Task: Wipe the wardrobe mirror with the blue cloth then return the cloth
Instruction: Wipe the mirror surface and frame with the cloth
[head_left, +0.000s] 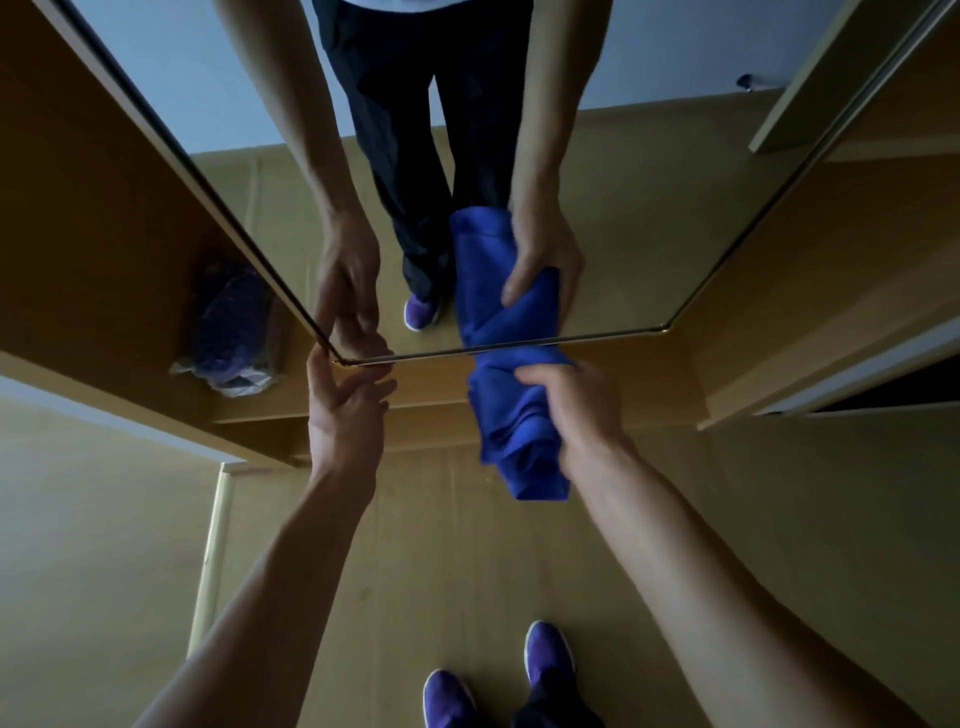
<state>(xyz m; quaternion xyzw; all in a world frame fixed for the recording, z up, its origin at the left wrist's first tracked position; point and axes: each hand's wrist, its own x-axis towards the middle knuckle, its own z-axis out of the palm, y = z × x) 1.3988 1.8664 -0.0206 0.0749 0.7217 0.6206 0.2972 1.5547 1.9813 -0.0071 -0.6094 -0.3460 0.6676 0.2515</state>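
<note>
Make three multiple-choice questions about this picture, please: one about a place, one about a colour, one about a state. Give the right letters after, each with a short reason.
1. Where is the left hand?
A. at the lower left corner of the mirror
B. inside a pocket
C. on the shoes

2. What colour is the cloth?
A. white
B. blue
C. red

3. What is the state of the right hand?
A. open and empty
B. flat on the floor
C. closed around the bunched cloth

Answers:
1. A: its fingertips are at the mirror's lower left corner, by the frame edge.
2. B: the cloth is bright blue, and so is its reflection in the mirror.
3. C: the fingers wrap the cloth at the mirror's bottom edge, and the cloth hangs below the hand.
</note>
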